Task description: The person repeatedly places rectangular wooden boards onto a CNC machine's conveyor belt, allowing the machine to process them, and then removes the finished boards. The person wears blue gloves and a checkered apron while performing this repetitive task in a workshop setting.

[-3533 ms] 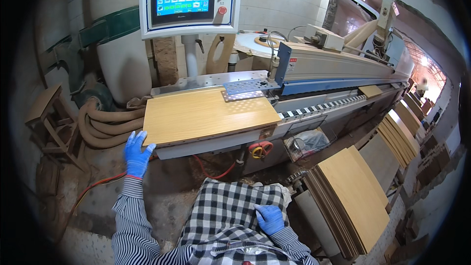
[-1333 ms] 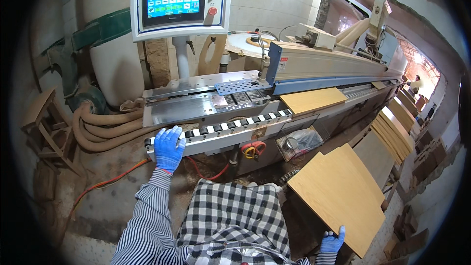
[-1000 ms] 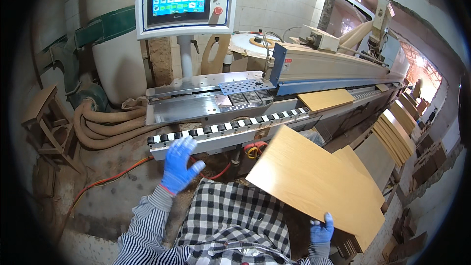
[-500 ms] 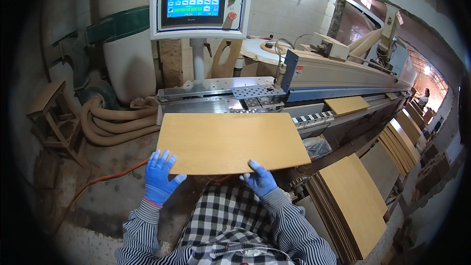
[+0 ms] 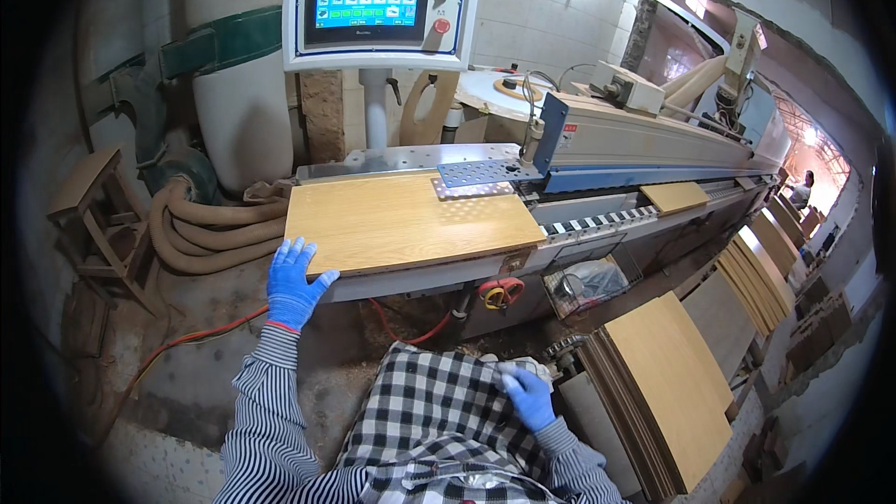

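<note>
A flat rectangular wood-grain board (image 5: pixel 401 229) lies on the front bed of a long edge-banding machine, its far right part under a perforated blue plate (image 5: pixel 481 174). My left hand (image 5: pixel 297 287), in a blue glove, rests against the board's near left corner. Its fingers are stretched along the left edge, and the thumb is apart at the front edge. Off the board, my right hand (image 5: pixel 528 396), also blue-gloved, hovers over the checked apron (image 5: pixel 429 401) with loosely bent fingers and nothing visible in them.
A stack of similar boards (image 5: pixel 667 383) stands at my right. Another board (image 5: pixel 674 198) lies farther along the machine's conveyor. The control panel (image 5: pixel 383 7) rises above the bed. Thick hoses (image 5: pixel 215 247) and a wooden stool (image 5: pixel 103 224) are at left; a person (image 5: pixel 803 189) is far right.
The board has moved forward and slightly left, onto the machine bed. My left hand has followed it to the corner. My right hand has left the front edge and dropped back toward my lap.
</note>
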Motion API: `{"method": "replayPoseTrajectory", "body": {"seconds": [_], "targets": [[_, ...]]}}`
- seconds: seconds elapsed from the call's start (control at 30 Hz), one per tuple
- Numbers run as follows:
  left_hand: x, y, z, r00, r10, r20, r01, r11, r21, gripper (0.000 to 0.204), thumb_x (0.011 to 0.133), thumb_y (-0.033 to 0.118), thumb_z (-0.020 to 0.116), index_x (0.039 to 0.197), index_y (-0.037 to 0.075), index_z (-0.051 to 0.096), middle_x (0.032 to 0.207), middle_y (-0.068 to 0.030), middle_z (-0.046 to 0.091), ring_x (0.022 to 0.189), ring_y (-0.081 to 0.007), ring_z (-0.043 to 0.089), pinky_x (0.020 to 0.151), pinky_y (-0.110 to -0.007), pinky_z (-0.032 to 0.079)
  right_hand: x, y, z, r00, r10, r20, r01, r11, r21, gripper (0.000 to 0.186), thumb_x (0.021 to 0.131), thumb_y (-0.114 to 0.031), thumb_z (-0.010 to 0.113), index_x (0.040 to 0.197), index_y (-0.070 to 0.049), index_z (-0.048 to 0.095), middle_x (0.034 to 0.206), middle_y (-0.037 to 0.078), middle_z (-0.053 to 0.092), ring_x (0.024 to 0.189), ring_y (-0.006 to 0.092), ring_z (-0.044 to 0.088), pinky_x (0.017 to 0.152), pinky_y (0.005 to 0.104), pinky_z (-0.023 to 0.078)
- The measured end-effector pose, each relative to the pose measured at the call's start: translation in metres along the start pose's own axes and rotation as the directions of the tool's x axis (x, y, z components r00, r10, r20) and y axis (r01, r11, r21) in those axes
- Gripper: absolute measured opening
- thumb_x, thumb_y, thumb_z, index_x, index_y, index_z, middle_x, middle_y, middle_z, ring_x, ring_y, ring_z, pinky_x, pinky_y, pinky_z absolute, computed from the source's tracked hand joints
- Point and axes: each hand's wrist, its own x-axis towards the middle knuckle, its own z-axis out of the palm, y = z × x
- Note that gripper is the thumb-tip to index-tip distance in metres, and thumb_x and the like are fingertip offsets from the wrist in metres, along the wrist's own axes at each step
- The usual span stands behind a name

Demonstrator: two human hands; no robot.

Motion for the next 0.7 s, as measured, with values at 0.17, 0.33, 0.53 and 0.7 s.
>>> {"method": "replayPoseTrajectory", "body": {"seconds": [0.17,0.33,0.53,0.7], "targets": [[-0.003,-0.004,0.002,1.0,0.008,-0.001,-0.008,1.0,0.017,0.063,0.077,0.046,0.074,0.121,0.003,0.06,0.134,-0.0202,0.052,0.13,-0.0362,0.041,0.11,-0.045,0.031,-0.036,0.035,0.007,0.9,-0.432,0.057,0.402,0.773,-0.491,0.023,0.083,-0.011,0.063,0.106,-0.008,0.068,0.095,0.014,0.068,0.084,0.0325,0.064,0.078,0.0399,0.051],[-0.006,-0.005,-0.006,1.0,-0.001,0.005,0.001,1.0,0.031,0.062,0.078,0.045,0.073,0.122,0.004,0.06,0.136,-0.0195,0.05,0.132,-0.0369,0.039,0.111,-0.047,0.028,-0.032,0.029,0.01,0.908,-0.399,0.129,0.402,0.741,-0.538,0.026,0.085,-0.016,0.061,0.109,-0.008,0.066,0.096,0.014,0.068,0.085,0.0325,0.063,0.079,0.0428,0.049],[-0.018,-0.028,-0.009,0.994,-0.105,-0.03,0.106,0.994,0.006,0.057,0.08,0.038,0.073,0.126,0.007,0.059,0.138,-0.019,0.049,0.134,-0.0368,0.037,0.11,-0.047,0.029,-0.032,0.028,0.009,0.897,-0.426,0.121,0.419,0.727,-0.544,0.026,0.081,-0.013,0.064,0.107,-0.007,0.068,0.093,0.014,0.068,0.082,0.0323,0.063,0.076,0.0422,0.05],[-0.023,-0.036,-0.014,0.991,-0.135,0.0,0.134,0.985,-0.107,0.051,0.082,0.03,0.072,0.126,0.008,0.059,0.136,-0.0141,0.052,0.133,-0.0341,0.039,0.11,-0.045,0.03,-0.032,0.03,0.01,0.891,-0.439,0.118,0.428,0.723,-0.542,0.027,0.081,-0.014,0.064,0.107,-0.007,0.067,0.093,0.014,0.068,0.082,0.0322,0.063,0.077,0.0423,0.05]]}}
